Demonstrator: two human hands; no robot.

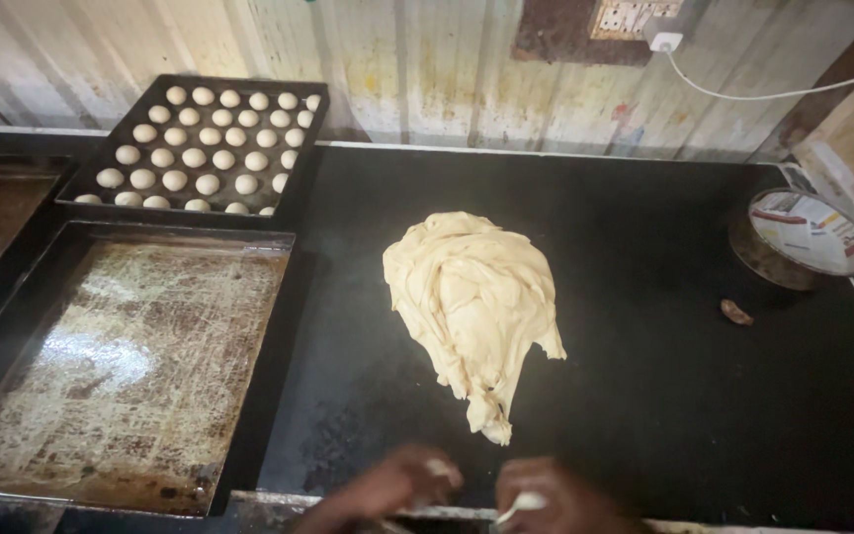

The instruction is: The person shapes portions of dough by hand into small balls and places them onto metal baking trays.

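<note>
1. Left hand (387,489) and right hand (555,502) at worktop's (664,396) near edge, blurred; right pinches a dough scrap (521,506), left's grip unclear.
2. Dough mass (471,307) mid-worktop, bare surface rightward.
3. Empty tray (121,366) left.

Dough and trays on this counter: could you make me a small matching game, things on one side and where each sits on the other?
Things:
1. dough mound
2. dough balls
3. greased tray
4. round tin

Places:
A. far right edge
B. tray at the back left
C. middle of the black counter
D. front left, nothing in it

Pairs: 1-C, 2-B, 3-D, 4-A
</note>
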